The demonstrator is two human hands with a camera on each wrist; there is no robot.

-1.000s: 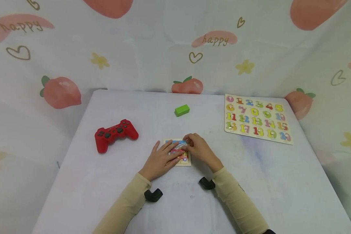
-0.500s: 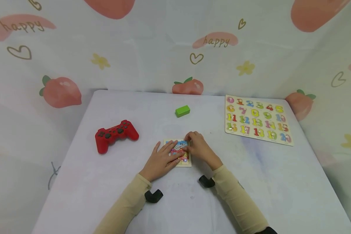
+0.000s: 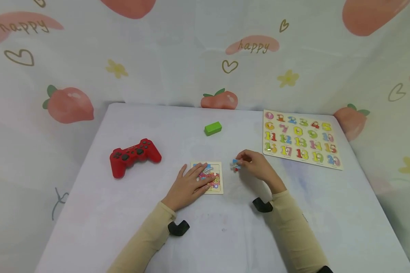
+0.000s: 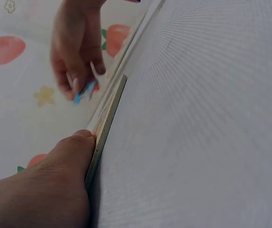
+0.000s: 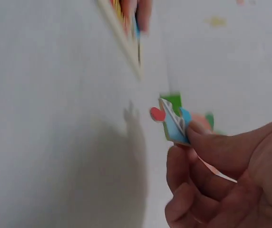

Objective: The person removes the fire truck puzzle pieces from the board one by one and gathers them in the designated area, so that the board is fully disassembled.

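A small square jigsaw puzzle [image 3: 217, 186] in a pale wooden tray lies at the middle of the table. My left hand [image 3: 188, 186] rests flat across it, fingers spread, covering its left part. To the right of the puzzle, my right hand [image 3: 257, 167] pinches a puzzle piece [image 5: 174, 124] between thumb and fingers, raised over the table. Light blue, white and grey show on the piece, with a red rounded tab. In the left wrist view the thumb [image 4: 79, 137] of my left hand lies along the tray's edge.
A red game controller [image 3: 134, 156] lies to the left. Behind the puzzle stands a green block [image 3: 213, 129]. A wooden number board [image 3: 302, 140] sits at the back right of the white table [image 3: 191, 242]. A printed curtain [image 3: 177, 49] hangs behind.
My right hand has lifted a puzzle piece from the puzzle's upper right corner and carried it to the right. My left hand stays on the puzzle.
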